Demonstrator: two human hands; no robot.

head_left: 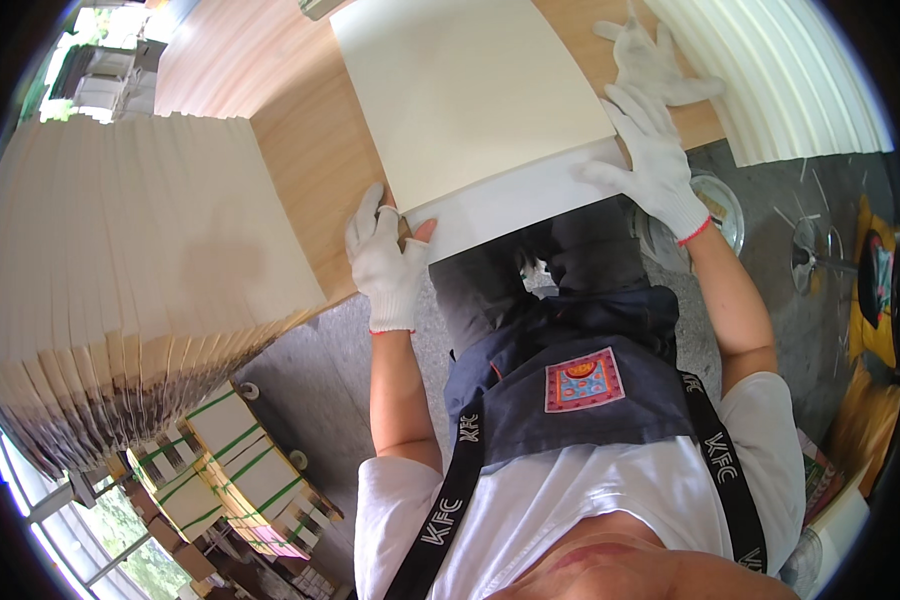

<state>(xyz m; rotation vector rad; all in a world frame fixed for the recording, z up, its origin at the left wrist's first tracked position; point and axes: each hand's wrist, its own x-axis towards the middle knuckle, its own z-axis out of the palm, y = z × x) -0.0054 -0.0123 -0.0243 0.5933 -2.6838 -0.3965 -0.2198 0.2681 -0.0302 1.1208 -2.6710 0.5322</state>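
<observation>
A large cream sheet stack lies on the wooden table, its near edge overhanging the table front. My left hand, in a white knit glove, pinches the stack's near left corner, thumb on top. My right hand, also gloved, rests flat on the near right corner with fingers spread. A spare white glove lies on the table just beyond my right hand.
A tall fanned pile of folded sheets stands at the left. Another white fanned pile sits at the right. Strapped bundles lie on the floor lower left. A round metal object and a stool base are at right.
</observation>
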